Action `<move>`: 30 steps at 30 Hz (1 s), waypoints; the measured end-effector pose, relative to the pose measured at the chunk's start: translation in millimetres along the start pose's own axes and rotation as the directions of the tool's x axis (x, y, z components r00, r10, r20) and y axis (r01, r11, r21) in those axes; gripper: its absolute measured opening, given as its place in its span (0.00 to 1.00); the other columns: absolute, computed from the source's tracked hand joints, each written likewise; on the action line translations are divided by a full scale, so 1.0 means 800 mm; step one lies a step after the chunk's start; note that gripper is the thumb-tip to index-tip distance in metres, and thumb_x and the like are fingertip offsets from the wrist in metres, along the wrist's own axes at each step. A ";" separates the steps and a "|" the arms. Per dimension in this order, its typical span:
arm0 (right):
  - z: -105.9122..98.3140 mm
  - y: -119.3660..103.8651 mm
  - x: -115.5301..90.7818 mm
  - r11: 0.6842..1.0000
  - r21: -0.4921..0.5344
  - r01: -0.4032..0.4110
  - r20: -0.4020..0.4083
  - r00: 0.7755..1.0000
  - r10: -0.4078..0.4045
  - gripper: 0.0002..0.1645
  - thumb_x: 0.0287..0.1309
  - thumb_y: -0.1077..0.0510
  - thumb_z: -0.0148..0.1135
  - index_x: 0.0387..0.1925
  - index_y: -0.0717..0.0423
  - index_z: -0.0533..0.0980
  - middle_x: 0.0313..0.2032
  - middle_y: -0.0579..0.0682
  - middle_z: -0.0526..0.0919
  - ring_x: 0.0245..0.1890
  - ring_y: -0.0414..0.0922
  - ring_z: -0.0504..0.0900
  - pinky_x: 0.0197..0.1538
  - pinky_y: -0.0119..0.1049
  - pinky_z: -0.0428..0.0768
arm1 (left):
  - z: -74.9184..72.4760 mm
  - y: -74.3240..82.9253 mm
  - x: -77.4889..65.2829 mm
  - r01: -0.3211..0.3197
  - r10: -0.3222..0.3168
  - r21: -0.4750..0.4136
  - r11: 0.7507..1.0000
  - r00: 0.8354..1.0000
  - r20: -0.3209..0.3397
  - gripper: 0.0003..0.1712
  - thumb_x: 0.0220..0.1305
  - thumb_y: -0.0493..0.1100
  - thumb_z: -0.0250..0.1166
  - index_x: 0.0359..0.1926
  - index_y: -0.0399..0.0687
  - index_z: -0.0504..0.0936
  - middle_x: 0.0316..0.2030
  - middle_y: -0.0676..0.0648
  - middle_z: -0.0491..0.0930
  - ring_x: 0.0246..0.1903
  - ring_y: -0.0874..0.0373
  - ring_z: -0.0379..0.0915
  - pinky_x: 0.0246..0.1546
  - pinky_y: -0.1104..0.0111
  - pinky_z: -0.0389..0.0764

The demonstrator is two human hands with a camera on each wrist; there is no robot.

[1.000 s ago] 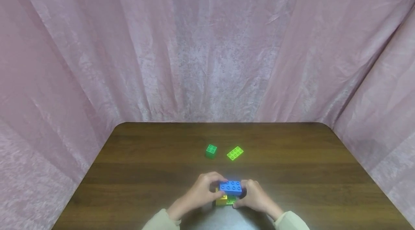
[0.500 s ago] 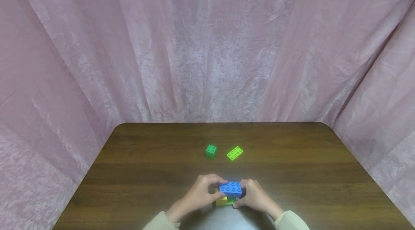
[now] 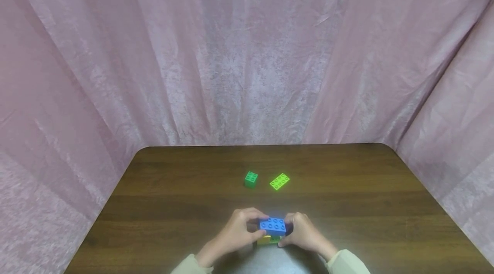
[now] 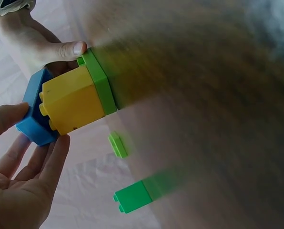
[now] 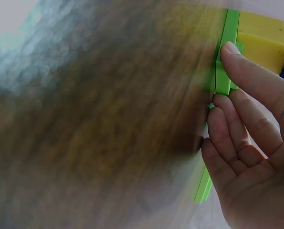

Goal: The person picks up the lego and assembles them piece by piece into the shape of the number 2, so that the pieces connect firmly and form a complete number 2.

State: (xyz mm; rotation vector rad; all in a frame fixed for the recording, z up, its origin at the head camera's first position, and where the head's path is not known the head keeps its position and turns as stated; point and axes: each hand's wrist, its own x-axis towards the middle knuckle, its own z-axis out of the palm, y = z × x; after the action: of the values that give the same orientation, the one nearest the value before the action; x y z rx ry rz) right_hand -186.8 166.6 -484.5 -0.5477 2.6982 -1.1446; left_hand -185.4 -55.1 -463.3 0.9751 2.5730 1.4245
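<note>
My left hand (image 3: 239, 230) pinches a blue toy brick (image 3: 273, 227) between thumb and fingers. Below it is a yellow brick (image 4: 73, 100), fixed on one end of a light green plate (image 4: 100, 81) on the table. In the left wrist view the blue brick (image 4: 35, 112) sits at a slant over the yellow brick's studs, some still showing; whether they touch is unclear. My right hand (image 3: 302, 233) grips the bare end of the green plate (image 5: 223, 71), thumb on its near side. In the head view the blue brick hides most of the yellow one.
Farther back on the wooden table (image 3: 173, 188) stand a small green brick (image 3: 251, 179) and a lime green plate (image 3: 279, 181), side by side. Pink curtains (image 3: 254, 72) hang behind the table's far edge.
The blue brick has come slightly down and toward me, covering more of the yellow brick. The right hand keeps its grip on the plate. The head view has shifted slightly.
</note>
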 end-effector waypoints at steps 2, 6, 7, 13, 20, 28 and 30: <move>0.000 0.000 0.000 1.000 0.006 0.007 0.003 1.000 -0.007 0.18 0.26 0.60 0.81 0.26 0.56 0.81 0.26 0.42 0.80 0.29 0.35 0.72 0.37 0.30 0.73 | -0.001 0.000 -0.002 -0.006 0.006 -0.008 1.000 1.000 -0.008 0.18 0.52 0.33 0.70 0.47 0.36 0.83 0.44 0.40 0.85 0.44 0.53 0.83 0.47 0.74 0.82; -0.001 0.001 0.000 1.000 0.028 0.011 0.010 1.000 -0.012 0.18 0.27 0.60 0.81 0.27 0.56 0.83 0.26 0.41 0.80 0.28 0.34 0.73 0.36 0.28 0.73 | -0.004 0.001 -0.004 -0.022 0.022 0.002 1.000 0.999 -0.035 0.17 0.52 0.33 0.70 0.46 0.36 0.83 0.43 0.40 0.86 0.42 0.54 0.83 0.47 0.71 0.83; -0.001 0.001 0.000 0.999 0.032 0.013 0.012 1.000 -0.013 0.18 0.27 0.60 0.81 0.28 0.56 0.83 0.26 0.41 0.80 0.28 0.34 0.73 0.36 0.28 0.74 | -0.005 0.001 -0.005 -0.022 0.022 0.003 1.000 0.999 -0.038 0.17 0.52 0.33 0.70 0.46 0.36 0.83 0.43 0.40 0.86 0.42 0.55 0.83 0.47 0.71 0.83; -0.002 0.002 0.001 0.998 0.045 0.032 0.014 0.999 -0.032 0.17 0.28 0.60 0.80 0.28 0.56 0.84 0.26 0.41 0.81 0.27 0.32 0.73 0.34 0.27 0.74 | -0.004 0.000 -0.008 -0.014 0.014 -0.001 1.000 0.999 -0.031 0.18 0.52 0.33 0.70 0.46 0.36 0.83 0.43 0.41 0.86 0.42 0.56 0.83 0.47 0.70 0.83; -0.002 0.003 0.001 0.998 0.043 0.050 0.008 0.999 -0.050 0.16 0.27 0.61 0.80 0.26 0.57 0.83 0.25 0.42 0.80 0.26 0.32 0.73 0.33 0.26 0.74 | -0.001 -0.003 -0.009 -0.026 0.025 -0.017 1.000 0.999 -0.033 0.17 0.52 0.33 0.70 0.46 0.37 0.83 0.43 0.41 0.86 0.44 0.53 0.83 0.49 0.69 0.83; 0.000 0.003 0.002 0.999 0.023 0.037 0.009 0.999 -0.037 0.16 0.27 0.62 0.81 0.25 0.57 0.82 0.24 0.42 0.78 0.25 0.32 0.70 0.32 0.26 0.72 | 0.002 -0.004 -0.007 -0.019 0.019 0.004 1.000 1.000 -0.021 0.18 0.53 0.34 0.70 0.48 0.40 0.83 0.44 0.43 0.86 0.46 0.54 0.83 0.50 0.68 0.83; -0.001 0.003 0.001 0.999 0.024 0.033 0.011 0.999 -0.034 0.16 0.27 0.62 0.81 0.25 0.57 0.82 0.24 0.42 0.78 0.26 0.32 0.70 0.33 0.27 0.72 | 0.002 -0.003 -0.007 -0.015 0.015 0.003 1.000 1.000 -0.019 0.18 0.53 0.33 0.70 0.47 0.40 0.83 0.44 0.43 0.86 0.45 0.54 0.83 0.50 0.67 0.83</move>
State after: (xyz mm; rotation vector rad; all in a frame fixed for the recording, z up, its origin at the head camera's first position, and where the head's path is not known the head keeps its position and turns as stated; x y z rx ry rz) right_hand -188.4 167.9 -485.7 -0.5960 2.6719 -1.1771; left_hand -181.5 -57.9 -467.5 0.9878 2.5877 1.4413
